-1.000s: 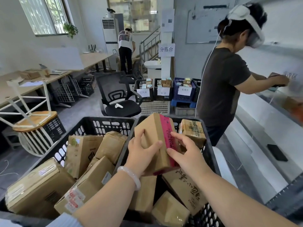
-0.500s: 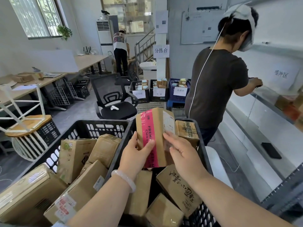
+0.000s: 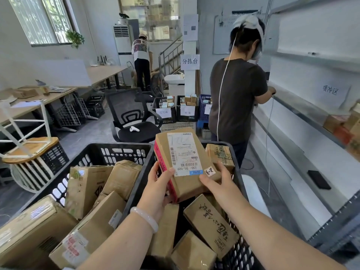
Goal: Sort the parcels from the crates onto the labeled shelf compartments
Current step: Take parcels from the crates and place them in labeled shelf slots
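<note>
A parcel [image 3: 187, 164] is held just above the far half of the right crate [image 3: 241, 248], its label [image 3: 183, 152] turned upward, presumably so that its destination can be read off. It is clamped between the left hand [image 3: 157, 190], curled round the pink-taped edge, and the right hand [image 3: 220, 184], gripping the near corner.

Black office chair [image 3: 127, 114] with a small white object [image 3: 134, 129], perhaps a controller, on its seat.

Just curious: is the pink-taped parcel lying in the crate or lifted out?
Lifted out. The left hand and right hand hold the pink-taped parcel above the other boxes in the crate, label facing up.
</note>
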A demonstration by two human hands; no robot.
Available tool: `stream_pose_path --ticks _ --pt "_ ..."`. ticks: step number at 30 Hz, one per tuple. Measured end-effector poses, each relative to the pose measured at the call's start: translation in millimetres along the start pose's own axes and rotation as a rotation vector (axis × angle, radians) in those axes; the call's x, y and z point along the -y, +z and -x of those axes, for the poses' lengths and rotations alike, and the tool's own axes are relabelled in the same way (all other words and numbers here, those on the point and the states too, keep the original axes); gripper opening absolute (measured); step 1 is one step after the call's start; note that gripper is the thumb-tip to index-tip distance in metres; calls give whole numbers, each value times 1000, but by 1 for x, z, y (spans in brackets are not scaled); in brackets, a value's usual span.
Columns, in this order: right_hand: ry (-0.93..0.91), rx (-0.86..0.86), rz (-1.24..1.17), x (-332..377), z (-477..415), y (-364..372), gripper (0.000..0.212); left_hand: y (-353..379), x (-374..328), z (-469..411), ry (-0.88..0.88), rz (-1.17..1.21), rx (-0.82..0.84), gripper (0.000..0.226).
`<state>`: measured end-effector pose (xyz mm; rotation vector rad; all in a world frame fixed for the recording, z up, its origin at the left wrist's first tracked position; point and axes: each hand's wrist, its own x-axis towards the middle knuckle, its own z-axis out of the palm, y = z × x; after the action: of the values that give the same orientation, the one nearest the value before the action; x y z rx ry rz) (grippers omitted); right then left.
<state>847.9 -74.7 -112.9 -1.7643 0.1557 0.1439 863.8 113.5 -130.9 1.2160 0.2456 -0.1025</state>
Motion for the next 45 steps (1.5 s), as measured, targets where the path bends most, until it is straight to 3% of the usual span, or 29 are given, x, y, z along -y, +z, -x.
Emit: stream_pose_path --ticks 3,7,10,15,19,24,32,35,40,45 --pt "189 14 -271 -16 -10 14 119 8 3 2 9 91 -23 59" --pt "200 78 -448 -22 -16 27 120 15 7 3 17 106 -11 62" --pt "149 57 -444 -21 -20 17 126 5 5 0 12 54 -8 75" --pt "125 119 -289 -28 -18 -1 114 -38 -14 -13 -70 -72 -107 74" --pt "96 121 -177 -27 -18 -6 96 -54 -16 -16 -162 -333 59 44" --pt "68 162 -110 -20 -19 -17 74 -59 -20 -20 -92 -513 140 84" --pt "5 206 -61 -16 -21 -33 59 -68 -39 -23 -89 -746 352 63" --pt "-11 270 8 -9 -19 -33 62 -62 -46 -24 -158 -921 524 79" --pt "-48 258 19 -5 -14 -35 65 -56 -37 -22 -221 -820 631 83" --pt "-98 5 -84 -10 -10 -39 89 -53 -23 -18 -79 -568 473 97"
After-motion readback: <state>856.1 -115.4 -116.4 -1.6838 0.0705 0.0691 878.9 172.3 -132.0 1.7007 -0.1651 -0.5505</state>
